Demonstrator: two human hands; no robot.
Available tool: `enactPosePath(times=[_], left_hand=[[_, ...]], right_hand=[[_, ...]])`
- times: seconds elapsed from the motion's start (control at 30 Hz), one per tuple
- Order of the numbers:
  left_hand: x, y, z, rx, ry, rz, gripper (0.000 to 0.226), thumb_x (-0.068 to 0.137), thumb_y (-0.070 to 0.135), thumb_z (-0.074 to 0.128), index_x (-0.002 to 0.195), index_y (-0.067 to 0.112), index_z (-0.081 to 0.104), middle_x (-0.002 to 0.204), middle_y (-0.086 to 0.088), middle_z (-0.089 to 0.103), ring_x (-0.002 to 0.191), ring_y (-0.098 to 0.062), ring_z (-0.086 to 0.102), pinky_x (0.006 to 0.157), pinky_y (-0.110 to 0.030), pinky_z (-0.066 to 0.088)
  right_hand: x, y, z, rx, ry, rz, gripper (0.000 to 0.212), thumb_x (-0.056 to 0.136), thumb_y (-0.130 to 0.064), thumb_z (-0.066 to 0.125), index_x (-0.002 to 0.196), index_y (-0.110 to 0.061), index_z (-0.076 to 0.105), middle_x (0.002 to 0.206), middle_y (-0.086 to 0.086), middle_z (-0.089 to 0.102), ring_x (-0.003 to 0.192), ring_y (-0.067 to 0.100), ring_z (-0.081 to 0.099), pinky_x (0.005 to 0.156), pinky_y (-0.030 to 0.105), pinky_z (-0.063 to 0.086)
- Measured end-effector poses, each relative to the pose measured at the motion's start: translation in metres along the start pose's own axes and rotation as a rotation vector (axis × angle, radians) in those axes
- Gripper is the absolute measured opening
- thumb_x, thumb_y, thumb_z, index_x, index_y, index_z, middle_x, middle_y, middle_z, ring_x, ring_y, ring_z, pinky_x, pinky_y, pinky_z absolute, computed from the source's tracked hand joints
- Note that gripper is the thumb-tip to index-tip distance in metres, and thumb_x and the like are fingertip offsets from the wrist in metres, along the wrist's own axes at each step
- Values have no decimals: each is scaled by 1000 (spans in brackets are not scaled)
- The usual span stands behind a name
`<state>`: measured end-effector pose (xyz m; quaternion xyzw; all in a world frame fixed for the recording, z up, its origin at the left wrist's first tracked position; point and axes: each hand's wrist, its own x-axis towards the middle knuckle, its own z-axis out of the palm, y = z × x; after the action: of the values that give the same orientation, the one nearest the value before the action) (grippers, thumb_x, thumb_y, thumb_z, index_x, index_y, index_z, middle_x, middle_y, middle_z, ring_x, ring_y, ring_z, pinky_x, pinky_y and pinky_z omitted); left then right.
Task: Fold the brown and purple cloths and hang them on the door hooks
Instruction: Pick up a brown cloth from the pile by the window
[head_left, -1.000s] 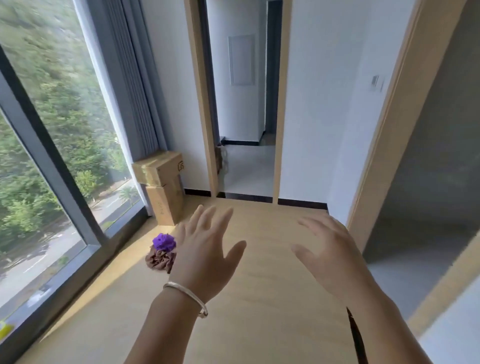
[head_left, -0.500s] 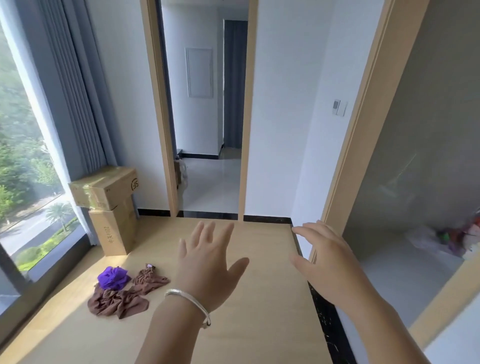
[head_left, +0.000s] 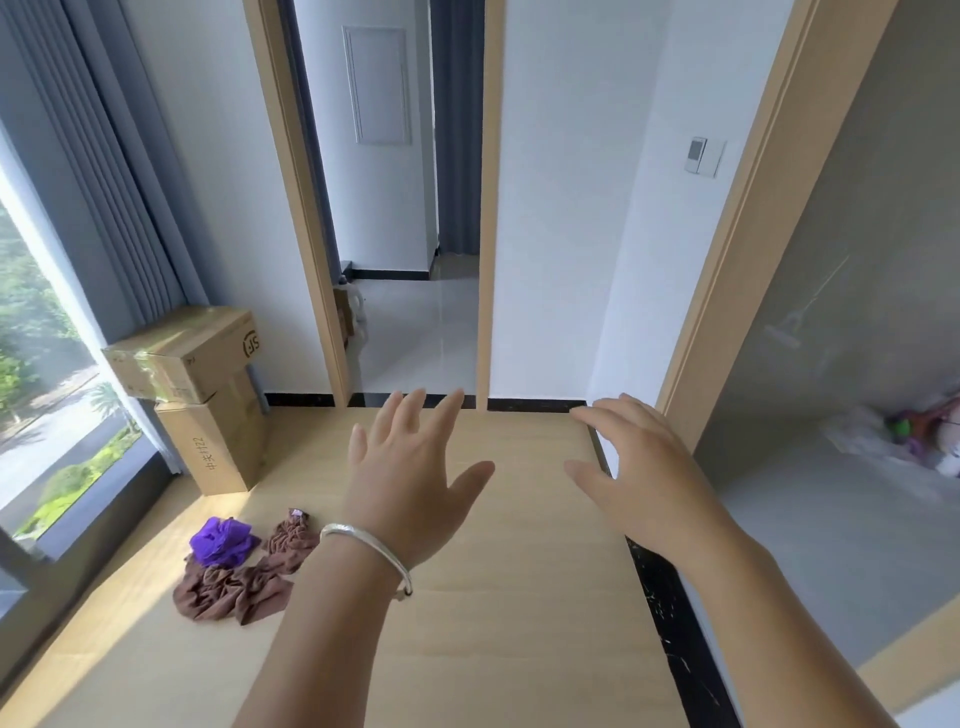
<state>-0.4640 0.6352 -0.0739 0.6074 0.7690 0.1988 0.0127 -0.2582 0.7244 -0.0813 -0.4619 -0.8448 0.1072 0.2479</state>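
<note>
Left hand (head_left: 410, 483) and right hand (head_left: 636, 467) raised, fingers spread, holding nothing — bracelet (head_left: 371, 551) on left wrist. Purple cloth (head_left: 223, 540) sits crumpled on brown cloths (head_left: 234, 592) on the wood floor (head_left: 493, 623), just in front of stacked cardboard boxes (head_left: 208, 384).

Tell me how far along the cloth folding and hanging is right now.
Nothing looks done yet. The brown cloths and the purple cloth lie crumpled on the wooden floor. Left hand and right hand are open and hold nothing. Picking up, folding and hanging all remain; no door hooks are visible.
</note>
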Motion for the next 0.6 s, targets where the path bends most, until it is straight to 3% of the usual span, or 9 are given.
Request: enactPosePath(times=[0.6], left_hand=[[234, 103, 95, 127, 19, 31, 72, 91, 63, 39, 150, 40, 5, 159, 5, 12, 148, -17, -4, 118, -48, 2]], right_hand=[[190, 194, -10, 75, 3, -4, 54, 91, -33, 59, 141, -32, 41, 147, -14, 36, 143, 8, 15, 115, 28, 16]])
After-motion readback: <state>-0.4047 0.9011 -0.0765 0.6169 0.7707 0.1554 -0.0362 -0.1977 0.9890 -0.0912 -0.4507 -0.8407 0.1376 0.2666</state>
